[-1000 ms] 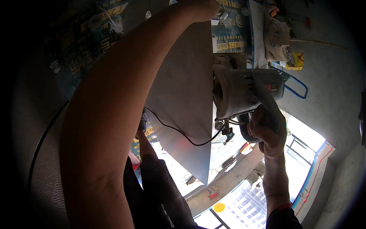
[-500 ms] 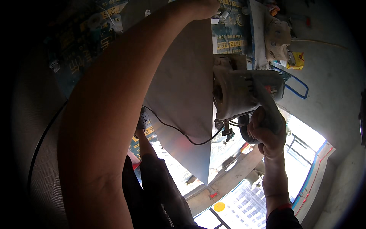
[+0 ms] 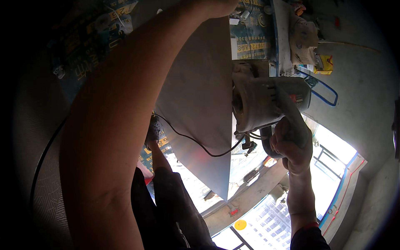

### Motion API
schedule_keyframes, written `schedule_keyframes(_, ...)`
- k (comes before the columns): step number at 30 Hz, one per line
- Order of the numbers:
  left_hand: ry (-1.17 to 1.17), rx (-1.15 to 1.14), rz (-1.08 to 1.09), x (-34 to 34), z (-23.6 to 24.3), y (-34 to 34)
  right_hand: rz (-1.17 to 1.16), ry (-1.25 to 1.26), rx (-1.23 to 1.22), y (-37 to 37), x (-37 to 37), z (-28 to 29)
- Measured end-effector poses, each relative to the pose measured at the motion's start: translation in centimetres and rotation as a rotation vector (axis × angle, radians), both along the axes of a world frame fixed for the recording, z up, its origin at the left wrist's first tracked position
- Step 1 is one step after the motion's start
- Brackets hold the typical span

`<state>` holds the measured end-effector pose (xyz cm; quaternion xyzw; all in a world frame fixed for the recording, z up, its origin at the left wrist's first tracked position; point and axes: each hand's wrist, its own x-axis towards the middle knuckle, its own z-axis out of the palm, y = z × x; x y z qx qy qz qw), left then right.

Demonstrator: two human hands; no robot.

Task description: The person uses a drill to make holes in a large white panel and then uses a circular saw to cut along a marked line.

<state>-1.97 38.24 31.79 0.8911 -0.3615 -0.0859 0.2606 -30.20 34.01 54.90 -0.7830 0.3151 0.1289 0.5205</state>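
Note:
My right hand is wrapped round the loop handle of a grey, dusty corded power tool with a cylindrical motor housing. The tool rests at the right edge of a large grey sheet or slab that narrows to a point toward me. I cannot make out a blade or bit. A black cord curves over the sheet below the tool. My left arm reaches across the sheet, and my left hand is at the top edge of the view near the sheet's far part. Its fingers are cut off by the frame.
My shoed foot stands left of the sheet, beside the cord. Printed dark green covering lies beyond the tool. A brown bag, a yellow box and a blue metal loop sit at the right. Bright windows are at the lower right.
My left forearm and hand have shifted slightly to the left. The power tool and my right hand hold nearly the same place, the grip unchanged.

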Motion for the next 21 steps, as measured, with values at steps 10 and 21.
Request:
schedule_keyframes(10, -0.099, 0.117, -0.274, 1.1, -0.5, -0.6, -0.008, -0.008, -0.023, 0.0, -0.4, -0.1)
schedule_keyframes(21, 0.059, -0.160, -0.047, 0.7, -0.6, 0.2, -0.069, 0.006, 0.024, 0.5, -1.0, -0.2)
